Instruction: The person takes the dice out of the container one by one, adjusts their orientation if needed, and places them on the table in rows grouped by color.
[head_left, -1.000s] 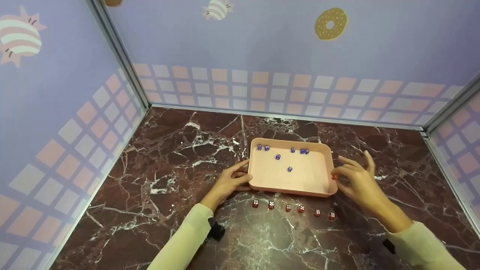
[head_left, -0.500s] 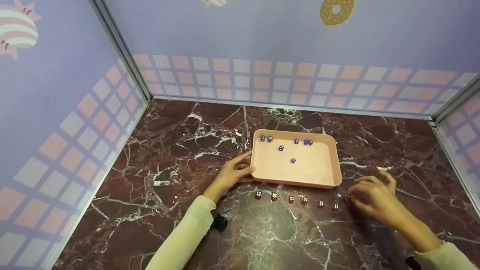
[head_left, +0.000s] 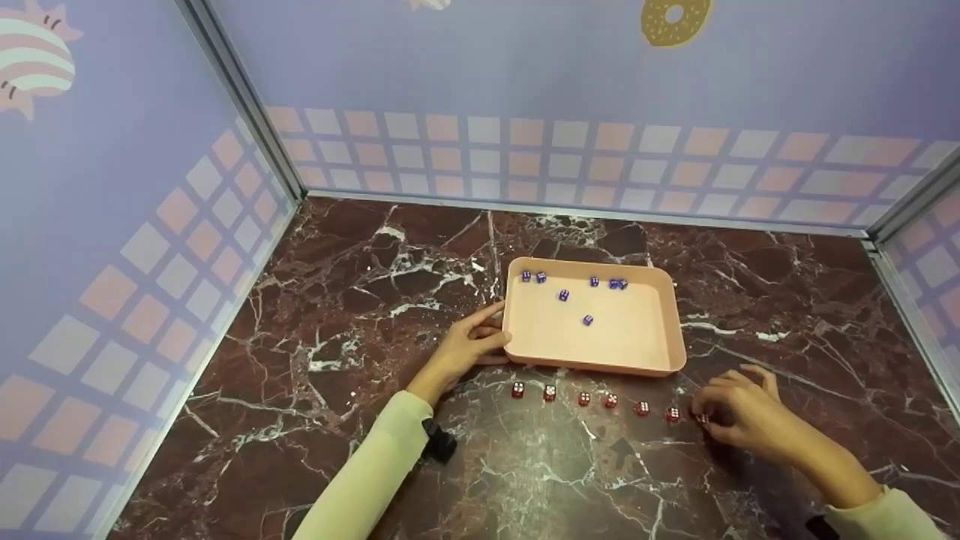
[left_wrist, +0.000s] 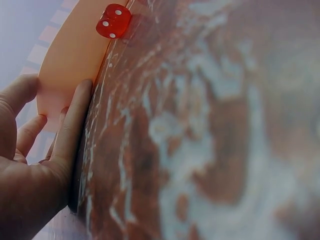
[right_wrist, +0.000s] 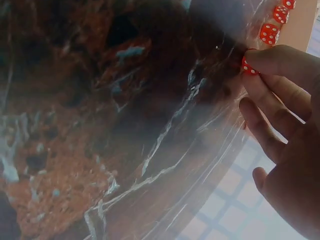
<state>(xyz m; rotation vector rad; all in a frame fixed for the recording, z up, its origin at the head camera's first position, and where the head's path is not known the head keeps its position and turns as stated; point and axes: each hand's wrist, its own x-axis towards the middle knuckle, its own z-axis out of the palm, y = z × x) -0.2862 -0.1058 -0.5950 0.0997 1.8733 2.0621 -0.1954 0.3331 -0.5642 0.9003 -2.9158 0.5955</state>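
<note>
Holding seven blue dice (head_left: 564, 295), the tray (head_left: 622, 337) touches the spread left hand (head_left: 463, 350); the right hand (head_left: 746, 412) pinches a red die (right_wrist: 248, 65)

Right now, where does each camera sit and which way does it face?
Head: on the head, facing forward and down; tray, dice, left hand, right hand, sleeves show.
Left wrist: worn there, facing the left hand touching the tray.
Right wrist: worn there, facing the right hand pinching a die.
Head and left wrist share the tray.
</note>
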